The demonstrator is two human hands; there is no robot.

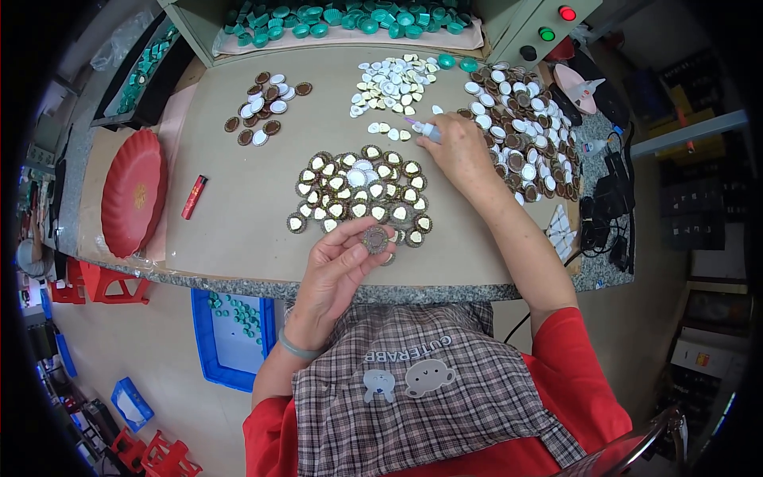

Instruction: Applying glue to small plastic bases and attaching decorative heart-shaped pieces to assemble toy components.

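Observation:
Between the fingers and thumb of my left hand (340, 266) is a round brown disc (375, 239) with a ruffled rim, held above the table's front part. My right hand (465, 151) grips a small squeeze bottle (430, 131) with a thin purple nozzle. That nozzle points left, beside a few loose cream and white pieces (384, 128). Behind them lies a heap of similar small pieces (393, 86). Just beyond my left hand spreads a cluster of brown ruffled discs (338, 210), many bearing a cream piece; several white discs (362, 173) lie on it.
Brown and white discs pile up on the right (524, 135), with a smaller group (253, 110) at back left. A red fluted dish (135, 193) and red tube (194, 197) are left. Green cups (350, 22) fill the back shelf. A blue tray (208, 350) sits below the table edge.

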